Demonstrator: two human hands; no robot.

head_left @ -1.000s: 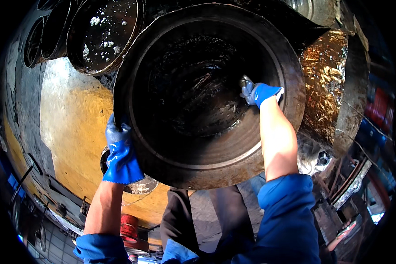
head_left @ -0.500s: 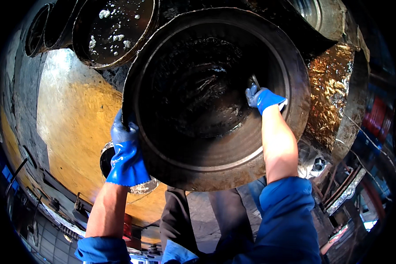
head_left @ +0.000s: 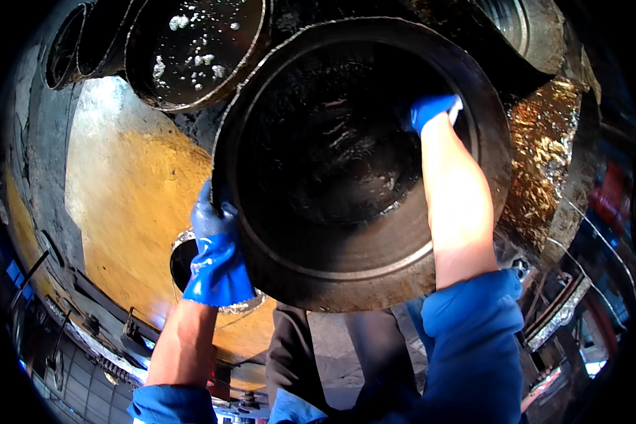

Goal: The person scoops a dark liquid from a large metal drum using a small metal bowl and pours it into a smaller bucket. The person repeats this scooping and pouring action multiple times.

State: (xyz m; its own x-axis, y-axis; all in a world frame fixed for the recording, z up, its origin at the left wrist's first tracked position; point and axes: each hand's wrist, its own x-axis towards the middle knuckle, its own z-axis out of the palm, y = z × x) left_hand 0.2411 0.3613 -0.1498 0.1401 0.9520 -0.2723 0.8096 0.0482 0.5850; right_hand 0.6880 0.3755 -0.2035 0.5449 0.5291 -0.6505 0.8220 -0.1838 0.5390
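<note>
A large round metal drum, dark and greasy inside, stands open in front of me. My left hand, in a blue rubber glove, is closed on its left rim, the thumb on the inner side. My right hand, gloved the same way, reaches deep into the drum by the right inner wall. Shadow hides its fingers and whatever they hold. Wet, dark residue with shiny streaks coats the drum's bottom.
At the far left stands a drum of dark liquid with pale foam. A small bucket sits behind my left hand. On the right lies a tray of brown, shiny, oily matter. Yellow-stained flooring stretches to the left.
My right hand has moved farther away, deeper into the drum's shadow; a thin, flat, greyish thing showed at its fingers before. My left hand keeps its hold on the rim.
</note>
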